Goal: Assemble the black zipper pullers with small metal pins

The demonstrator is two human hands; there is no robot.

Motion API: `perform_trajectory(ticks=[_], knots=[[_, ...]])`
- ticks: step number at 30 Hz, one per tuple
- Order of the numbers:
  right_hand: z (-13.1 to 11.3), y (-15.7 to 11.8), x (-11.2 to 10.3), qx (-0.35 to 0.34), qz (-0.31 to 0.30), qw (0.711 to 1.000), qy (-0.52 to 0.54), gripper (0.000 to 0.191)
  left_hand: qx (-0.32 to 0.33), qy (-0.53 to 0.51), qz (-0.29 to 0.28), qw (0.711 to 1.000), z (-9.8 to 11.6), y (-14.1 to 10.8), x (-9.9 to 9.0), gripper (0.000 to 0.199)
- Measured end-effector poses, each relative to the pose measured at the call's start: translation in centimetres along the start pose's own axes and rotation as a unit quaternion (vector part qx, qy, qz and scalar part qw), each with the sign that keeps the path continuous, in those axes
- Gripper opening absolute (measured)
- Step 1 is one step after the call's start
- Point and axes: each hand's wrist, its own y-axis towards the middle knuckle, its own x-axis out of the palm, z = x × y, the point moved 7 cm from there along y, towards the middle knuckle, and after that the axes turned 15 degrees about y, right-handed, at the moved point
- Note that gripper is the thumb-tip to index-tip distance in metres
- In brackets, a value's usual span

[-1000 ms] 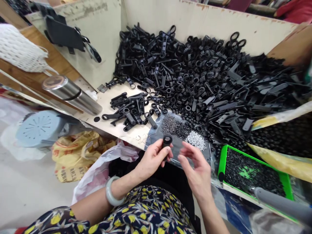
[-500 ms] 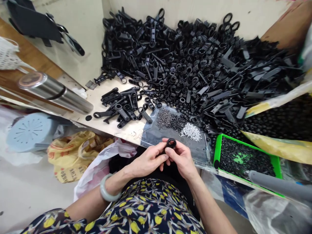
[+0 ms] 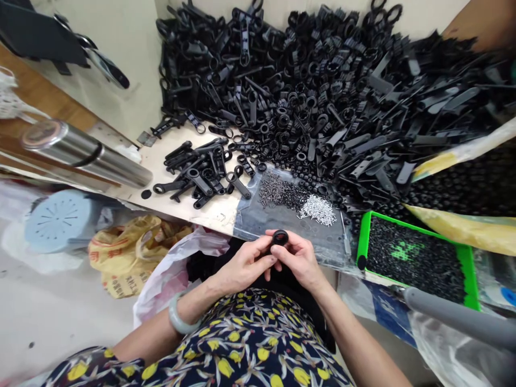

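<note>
A black plastic part with a ring-shaped end is held between both hands, just off the table's front edge. My left hand is closed on it from the left, thumb laid toward the right fingers. From the other side my right hand pinches it, thumb just below the ring. The fingers hide whatever lies beneath the ring. Beyond the hands, a dark mat bears small silver pins, small black pieces and small brownish pieces.
A large heap of black plastic parts covers the back of the table. Several ring-ended handles lie at left beside a steel flask. At right stand a green tray of small black bits and a grey tube.
The camera view has shifted slightly. Both hands still hold the black ring-ended part, with almost the same grip.
</note>
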Motion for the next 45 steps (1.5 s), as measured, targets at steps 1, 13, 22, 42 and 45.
perform_trajectory(ticks=[1,13,22,42,45], knots=[[0.1,-0.2,0.0,0.007,-0.014,1.0,0.003,0.044,-0.004,-0.004,-0.021,1.0,0.1,-0.1,0.2,0.037],[-1.0,0.0,0.4,-0.022,-0.004,0.999,-0.023,0.035,-0.003,0.056,0.036,0.998,0.5,-0.4,-0.3,0.026],[1.4,-0.6,0.0,-0.039,0.028,0.995,0.085,0.039,0.005,-0.032,0.046,0.998,0.1,-0.8,0.7,0.044],[-3.0,-1.2,0.9,-0.181,0.122,0.947,-0.235,0.062,0.02,-0.165,0.221,0.961,0.0,0.8,-1.8,0.036],[-3.9,-1.1,1.4,-0.191,0.13,0.924,-0.303,0.07,0.005,-0.17,0.246,0.954,0.0,0.5,-2.0,0.038]])
